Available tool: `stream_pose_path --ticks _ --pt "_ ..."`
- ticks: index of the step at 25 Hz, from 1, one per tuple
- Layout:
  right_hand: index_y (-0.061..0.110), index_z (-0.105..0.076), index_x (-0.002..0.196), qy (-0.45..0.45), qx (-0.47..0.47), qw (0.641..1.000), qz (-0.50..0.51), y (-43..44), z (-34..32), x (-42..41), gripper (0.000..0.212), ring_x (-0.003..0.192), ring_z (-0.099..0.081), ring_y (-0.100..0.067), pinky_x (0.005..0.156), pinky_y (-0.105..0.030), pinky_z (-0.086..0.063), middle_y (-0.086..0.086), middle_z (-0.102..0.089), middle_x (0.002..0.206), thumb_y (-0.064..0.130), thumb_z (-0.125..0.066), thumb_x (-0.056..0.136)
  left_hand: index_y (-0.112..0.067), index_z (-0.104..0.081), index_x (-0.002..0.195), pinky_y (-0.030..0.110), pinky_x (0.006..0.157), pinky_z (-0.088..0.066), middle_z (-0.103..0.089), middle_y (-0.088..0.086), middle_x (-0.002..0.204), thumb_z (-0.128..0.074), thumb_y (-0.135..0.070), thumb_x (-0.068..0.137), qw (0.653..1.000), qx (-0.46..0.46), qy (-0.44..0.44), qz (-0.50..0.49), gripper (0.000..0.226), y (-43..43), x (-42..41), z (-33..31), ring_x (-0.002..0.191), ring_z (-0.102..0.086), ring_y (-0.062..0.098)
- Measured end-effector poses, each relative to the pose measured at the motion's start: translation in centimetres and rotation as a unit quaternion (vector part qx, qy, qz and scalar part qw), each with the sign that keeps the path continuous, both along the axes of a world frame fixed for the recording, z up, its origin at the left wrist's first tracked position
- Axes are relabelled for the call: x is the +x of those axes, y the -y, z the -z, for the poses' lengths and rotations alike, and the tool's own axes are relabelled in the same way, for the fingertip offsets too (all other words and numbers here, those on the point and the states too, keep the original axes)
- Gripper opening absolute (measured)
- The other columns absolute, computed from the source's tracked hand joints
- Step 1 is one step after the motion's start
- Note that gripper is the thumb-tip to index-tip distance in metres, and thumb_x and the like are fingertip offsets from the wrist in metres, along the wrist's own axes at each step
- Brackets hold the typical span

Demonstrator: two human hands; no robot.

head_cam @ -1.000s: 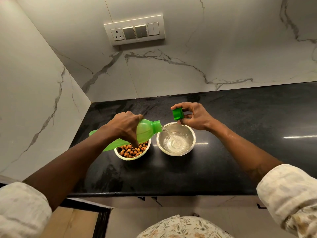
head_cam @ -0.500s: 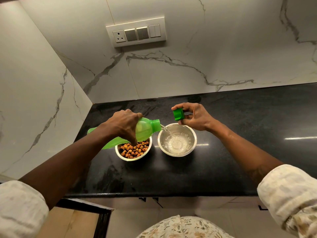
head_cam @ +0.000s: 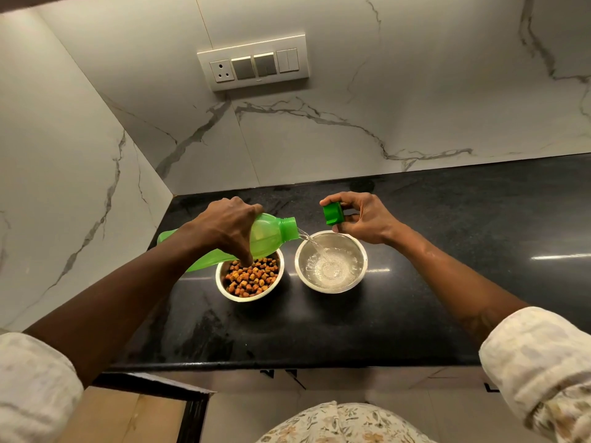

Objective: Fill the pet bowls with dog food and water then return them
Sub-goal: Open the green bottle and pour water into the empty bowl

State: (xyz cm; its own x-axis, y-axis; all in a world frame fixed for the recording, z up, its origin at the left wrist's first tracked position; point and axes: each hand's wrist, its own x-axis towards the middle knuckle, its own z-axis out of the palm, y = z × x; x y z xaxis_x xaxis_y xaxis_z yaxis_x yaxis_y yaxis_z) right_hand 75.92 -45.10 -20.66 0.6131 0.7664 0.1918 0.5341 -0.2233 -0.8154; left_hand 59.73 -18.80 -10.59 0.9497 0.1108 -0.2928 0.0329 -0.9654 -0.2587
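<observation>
**Water going into the right bowl**

On the black countertop [head_cam: 447, 251], near the corner where two marble walls meet, two steel bowls sit side by side, close but apart. The left bowl [head_cam: 249, 280] is filled with brown dog food [head_cam: 251, 278]; the right bowl [head_cam: 331, 260] holds a shallow pool of water.

The left hand [head_cam: 228, 227] reaches in from the lower left, forearm stretched out and sleeve rolled up, knuckles up and fingers wrapped over the body of a green bottle [head_cam: 268, 236]. The bottle lies nearly level above the food bowl, its base back toward the left wall and its open neck aimed right — a thin stream of water [head_cam: 315, 246] arcs from the mouth down into the right bowl, where it splashes near the middle.

The right hand [head_cam: 361, 217] is raised over the far rim of the water bowl, wrist bent, thumb and fingertips pinching the green cap [head_cam: 332, 213] — the remaining fingers are loosely curled. The cap sits just beyond the bottle's mouth, not touching it.

A switch panel [head_cam: 254, 62] with a socket is mounted on the back wall above.
</observation>
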Motion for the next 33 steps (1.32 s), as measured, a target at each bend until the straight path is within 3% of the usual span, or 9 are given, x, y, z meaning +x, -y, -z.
stream_pose_path --ticks 7,14,19,29,33 --pt "0.025 -0.067 0.132 -0.001 0.005 1.0 0.003 -0.1 0.1 0.2 0.055 0.123 -0.062 -0.024 0.098 -0.04 -0.06 -0.003 -0.063 0.134 0.006 -0.083 0.082 -0.021 -0.046 0.149 0.03 0.065 -0.044 -0.066 0.004 0.105 -0.093 -0.064 0.053 1.0 -0.002 -0.004 0.008 0.116 -0.2 0.4 -0.5 0.093 -0.062 0.023" --pt "0.025 -0.066 0.132 0.009 0.005 1.0 0.004 -0.1 -0.1 0.3 0.055 0.123 -0.063 -0.022 0.099 -0.039 -0.059 -0.002 -0.064 0.133 0.006 -0.082 0.083 -0.02 -0.044 0.151 0.03 0.065 -0.046 -0.068 0.005 0.109 -0.094 -0.066 0.051 1.0 0.0 0.002 0.012 0.121 -0.4 0.8 -0.8 0.092 -0.064 0.023" --pt "0.025 -0.066 0.132 0.01 0.006 1.0 0.006 -0.1 -0.3 0.4 0.055 0.123 -0.063 -0.022 0.1 -0.038 -0.059 -0.002 -0.064 0.133 0.005 -0.081 0.083 -0.019 -0.047 0.147 0.035 0.069 -0.057 -0.069 0.005 0.107 -0.094 -0.065 0.05 1.0 0.004 0.006 0.019 0.117 -0.6 1.1 -1.3 0.09 -0.065 0.024" --pt "0.027 -0.066 0.132 0.005 0.001 1.0 0.009 -0.2 -0.5 0.5 0.056 0.123 -0.063 -0.022 0.102 -0.04 -0.058 -0.001 -0.063 0.134 0.006 -0.081 0.083 -0.019 -0.048 0.145 0.029 0.061 -0.044 -0.067 0.003 0.101 -0.094 -0.064 0.051 1.0 -0.005 0.013 0.026 0.114 -0.9 1.6 -0.7 0.084 -0.062 0.021" --pt "0.028 -0.066 0.132 0.003 0.004 1.0 0.005 -0.1 -0.6 0.3 0.056 0.123 -0.063 -0.02 0.103 -0.039 -0.058 -0.001 -0.064 0.133 0.006 -0.081 0.083 -0.02 -0.049 0.145 0.031 0.067 -0.048 -0.058 -0.002 0.096 -0.093 -0.063 0.052 0.999 -0.044 0.019 0.009 0.112 -0.4 1.5 0.6 0.087 -0.058 0.019"
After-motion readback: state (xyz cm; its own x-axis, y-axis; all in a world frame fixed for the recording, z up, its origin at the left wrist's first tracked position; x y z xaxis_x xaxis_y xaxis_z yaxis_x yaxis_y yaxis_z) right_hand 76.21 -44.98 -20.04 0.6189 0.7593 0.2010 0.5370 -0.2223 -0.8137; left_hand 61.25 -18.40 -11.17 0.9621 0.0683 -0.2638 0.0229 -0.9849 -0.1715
